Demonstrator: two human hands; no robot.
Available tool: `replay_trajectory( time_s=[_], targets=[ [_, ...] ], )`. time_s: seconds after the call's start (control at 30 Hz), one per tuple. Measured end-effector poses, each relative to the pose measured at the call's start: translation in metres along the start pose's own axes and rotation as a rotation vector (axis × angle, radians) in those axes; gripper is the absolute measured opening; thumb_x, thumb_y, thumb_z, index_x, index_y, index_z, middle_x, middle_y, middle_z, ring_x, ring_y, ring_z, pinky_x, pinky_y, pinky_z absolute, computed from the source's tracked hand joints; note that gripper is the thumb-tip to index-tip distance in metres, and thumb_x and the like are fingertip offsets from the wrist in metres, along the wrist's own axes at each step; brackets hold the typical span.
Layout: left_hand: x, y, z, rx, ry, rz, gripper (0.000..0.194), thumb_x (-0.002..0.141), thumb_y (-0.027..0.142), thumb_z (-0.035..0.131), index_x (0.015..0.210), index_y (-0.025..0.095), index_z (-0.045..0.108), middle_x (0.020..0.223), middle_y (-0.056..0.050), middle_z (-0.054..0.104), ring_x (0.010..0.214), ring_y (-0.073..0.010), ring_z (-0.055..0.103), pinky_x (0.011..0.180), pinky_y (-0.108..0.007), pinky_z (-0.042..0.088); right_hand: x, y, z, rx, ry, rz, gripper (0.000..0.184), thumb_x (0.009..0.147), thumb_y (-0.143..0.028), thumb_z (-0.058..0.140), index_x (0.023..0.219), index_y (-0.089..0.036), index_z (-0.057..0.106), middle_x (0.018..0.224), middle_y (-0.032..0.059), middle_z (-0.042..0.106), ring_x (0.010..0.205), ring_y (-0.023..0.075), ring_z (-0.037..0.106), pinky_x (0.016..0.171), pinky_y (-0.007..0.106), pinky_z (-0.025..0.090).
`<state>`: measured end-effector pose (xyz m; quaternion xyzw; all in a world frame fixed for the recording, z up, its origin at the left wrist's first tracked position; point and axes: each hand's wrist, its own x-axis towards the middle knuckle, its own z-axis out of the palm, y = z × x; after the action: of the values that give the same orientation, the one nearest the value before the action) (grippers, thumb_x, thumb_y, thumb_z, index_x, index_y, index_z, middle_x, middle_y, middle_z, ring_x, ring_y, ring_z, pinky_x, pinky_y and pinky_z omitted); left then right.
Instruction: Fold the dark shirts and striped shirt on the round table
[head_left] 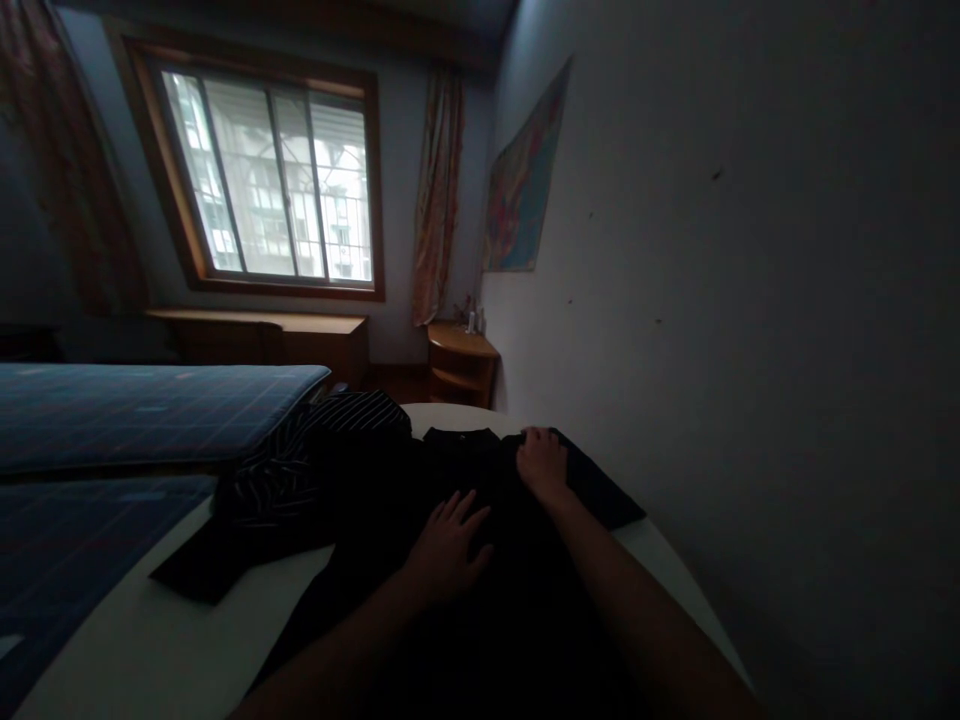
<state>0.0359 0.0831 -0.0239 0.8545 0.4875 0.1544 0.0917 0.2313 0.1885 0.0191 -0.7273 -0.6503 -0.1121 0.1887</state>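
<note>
Daylight from the window (262, 175) is falling dimly on a surface (82, 655) where a black shirt (517, 590) is lying spread.
From afar I'm seeing the left hand (448, 548) lying open over the shirt and the right hand (543, 462) resting curled on it, just beside the collar (456, 437); whether it is pinching fabric, I can't tell. Striped cloth (274, 480) is lying bunched at left, near the bed (150, 405).

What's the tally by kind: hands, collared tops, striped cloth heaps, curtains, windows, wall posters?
Bare left hand and bare right hand: 2
Black collared fabric top: 1
Dark, white-striped cloth heap: 1
Orange-pink patterned fabric curtains: 2
Rectangular wood-framed glass window: 1
Multicoloured flat wall poster: 1
Total: 8
</note>
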Motion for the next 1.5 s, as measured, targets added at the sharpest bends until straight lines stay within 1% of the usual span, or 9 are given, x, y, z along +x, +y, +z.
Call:
replay_trajectory(
  time_s=[0.2,0.37,0.57,0.7,0.83,1.0,1.17,1.27,1.5],
  targets=[
    [-0.001,-0.04,-0.038,0.166,0.322,-0.124,0.044,0.089,0.034,0.055,0.13,0.019,0.061,0.149,-0.013,0.048,0.14,-0.0331,0.039,0.113,-0.05,0.032,-0.045,-0.064,0.016,0.174,-0.099,-0.224,0.037,0.096,-0.037,0.046,0.126,-0.018,0.058,0.132,0.0139,0.058,0.118,0.0291,0.052,0.095,0.042,0.042],
    [-0.026,-0.092,-0.085,0.426,0.71,-0.412,0.046,0.089,0.033,0.051,0.131,0.014,0.057,0.152,-0.018,0.04,0.141,-0.0367,0.033,0.114,-0.054,0.025,-0.078,-0.082,0.032,0.285,-0.151,-0.328,0.043,0.097,-0.044,0.045,0.129,-0.018,0.058,0.137,0.0135,0.056,0.125,0.0296,0.049,0.103,0.044,0.039],
    [-0.046,-0.129,-0.119,0.364,0.666,-0.706,0.057,0.089,0.042,0.05,0.136,0.009,0.048,0.116,-0.02,0.067,0.106,-0.0358,0.064,0.093,-0.047,0.047,-0.078,-0.077,0.033,0.361,-0.18,-0.331,0.038,0.094,-0.041,0.052,0.123,-0.018,0.062,0.136,0.0123,0.058,0.126,0.0283,0.049,0.106,0.043,0.037],
    [-0.044,-0.132,-0.125,0.191,0.657,-0.692,0.041,0.091,0.034,0.048,0.127,0.016,0.056,0.109,-0.013,0.071,0.099,-0.0305,0.068,0.087,-0.04,0.051,-0.08,-0.077,0.026,0.407,-0.12,-0.412,0.036,0.092,-0.039,0.056,0.121,-0.019,0.062,0.132,0.0119,0.061,0.124,0.0265,0.05,0.108,0.042,0.035],
    [-0.043,-0.133,-0.129,0.028,0.781,-0.57,0.032,0.09,0.032,0.05,0.117,0.019,0.06,0.113,-0.01,0.07,0.102,-0.026,0.067,0.091,-0.036,0.051,-0.094,-0.082,0.011,0.468,-0.092,-0.629,0.036,0.091,-0.038,0.059,0.123,-0.021,0.061,0.133,0.0092,0.06,0.125,0.0231,0.05,0.111,0.041,0.031],
    [-0.048,-0.143,-0.13,0.023,0.773,-0.563,0.029,0.088,0.029,0.05,0.112,0.018,0.062,0.111,-0.01,0.07,0.1,-0.0263,0.067,0.092,-0.038,0.051,-0.111,-0.088,0.001,0.499,-0.275,-0.785,0.043,0.092,-0.044,0.057,0.129,-0.022,0.058,0.135,0.008,0.06,0.126,0.0238,0.052,0.109,0.043,0.034],
    [-0.051,-0.137,-0.13,0.209,0.718,-0.605,0.033,0.089,0.029,0.049,0.116,0.015,0.06,0.116,-0.014,0.066,0.106,-0.0307,0.063,0.093,-0.044,0.05,-0.114,-0.087,0.004,0.495,-0.321,-0.791,0.048,0.091,-0.045,0.058,0.133,-0.023,0.056,0.14,0.0079,0.057,0.13,0.0254,0.049,0.111,0.043,0.033],
    [-0.045,-0.118,-0.126,0.395,0.761,-0.472,0.035,0.09,0.03,0.048,0.119,0.014,0.06,0.133,-0.018,0.055,0.124,-0.0356,0.051,0.105,-0.051,0.041,-0.111,-0.086,0.003,0.496,-0.319,-0.826,0.046,0.093,-0.046,0.056,0.132,-0.021,0.057,0.138,0.0084,0.059,0.129,0.0247,0.05,0.111,0.041,0.034],
    [-0.025,-0.06,-0.051,0.167,0.489,-0.026,0.037,0.093,0.031,0.049,0.126,0.018,0.059,0.148,-0.013,0.045,0.137,-0.0284,0.042,0.114,-0.045,0.036,-0.075,-0.057,-0.014,0.247,-0.211,-0.605,0.027,0.093,-0.035,0.054,0.112,-0.019,0.064,0.112,0.0093,0.069,0.106,0.0228,0.06,0.092,0.035,0.044]
  ],
)
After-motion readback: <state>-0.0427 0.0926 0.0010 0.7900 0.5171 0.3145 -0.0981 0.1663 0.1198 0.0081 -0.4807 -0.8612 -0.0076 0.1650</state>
